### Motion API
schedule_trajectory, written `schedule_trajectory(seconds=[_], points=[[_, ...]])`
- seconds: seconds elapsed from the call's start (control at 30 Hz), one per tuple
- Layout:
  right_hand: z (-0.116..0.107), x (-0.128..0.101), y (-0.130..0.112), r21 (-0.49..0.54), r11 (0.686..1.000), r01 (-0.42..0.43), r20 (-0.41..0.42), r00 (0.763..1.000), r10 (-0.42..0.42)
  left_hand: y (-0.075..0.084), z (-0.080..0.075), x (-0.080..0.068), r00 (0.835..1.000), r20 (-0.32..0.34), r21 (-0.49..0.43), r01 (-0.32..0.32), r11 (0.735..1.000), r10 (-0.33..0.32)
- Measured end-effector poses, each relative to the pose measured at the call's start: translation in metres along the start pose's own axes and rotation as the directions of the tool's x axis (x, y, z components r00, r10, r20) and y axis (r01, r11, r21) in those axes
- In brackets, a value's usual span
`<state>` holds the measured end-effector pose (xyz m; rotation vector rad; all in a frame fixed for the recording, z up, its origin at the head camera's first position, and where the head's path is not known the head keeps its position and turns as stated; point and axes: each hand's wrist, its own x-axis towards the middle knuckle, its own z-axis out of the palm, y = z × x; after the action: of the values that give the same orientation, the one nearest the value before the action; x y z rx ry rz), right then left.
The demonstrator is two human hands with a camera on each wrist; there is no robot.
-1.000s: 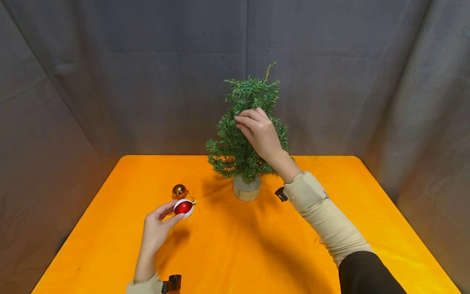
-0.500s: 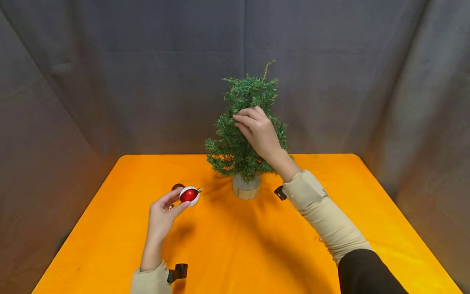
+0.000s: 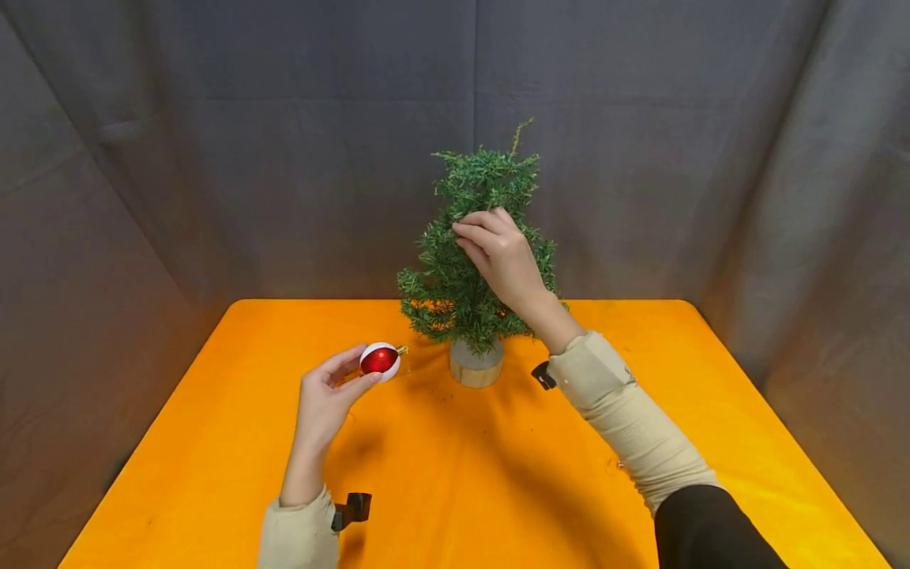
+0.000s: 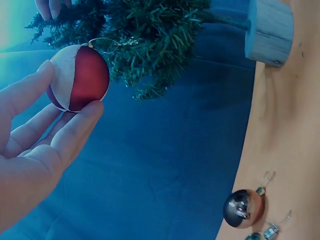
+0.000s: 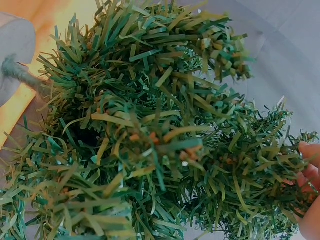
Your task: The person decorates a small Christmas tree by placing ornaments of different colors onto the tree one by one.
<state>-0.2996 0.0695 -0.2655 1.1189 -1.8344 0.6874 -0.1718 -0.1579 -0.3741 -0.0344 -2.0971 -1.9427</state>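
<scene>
My left hand [image 3: 323,407] holds a red-and-white Christmas bauble [image 3: 380,361] between thumb and fingertips, above the table and left of the tree. A thin hanging loop rises from its gold cap in the left wrist view, close to the branches. My right hand [image 3: 506,257] is at the front of a small artificial Christmas tree [image 3: 451,276], halfway up. Its fingertips pinch a branch there; the right wrist view shows the fingers [image 5: 311,172] at a branch tip [image 5: 280,165]. The tree stands upright on a round wooden base [image 3: 476,367].
A shiny copper-coloured bauble [image 4: 243,208] lies on the table, with parts of another ornament [image 4: 270,231] beside it; the left hand mostly hides them in the head view. The orange table [image 3: 441,474] has a tiny item [image 3: 620,465] beside the right sleeve. Grey curtains [image 3: 320,158] surround it.
My left hand has moved forward and to the right with the red-and-white bauble, nearer the tree, and now covers the copper bauble. My right hand stays in place at the branch.
</scene>
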Motion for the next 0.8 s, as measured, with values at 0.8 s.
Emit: schedule_trajectory(seconds=[0.8], points=[[-0.002,-0.002,0.001,-0.008,1.0,0.01,0.0,1.0,-0.01,0.034,0.018,0.019,0.981,0.032,-0.057,-0.189,0.98,0.191]])
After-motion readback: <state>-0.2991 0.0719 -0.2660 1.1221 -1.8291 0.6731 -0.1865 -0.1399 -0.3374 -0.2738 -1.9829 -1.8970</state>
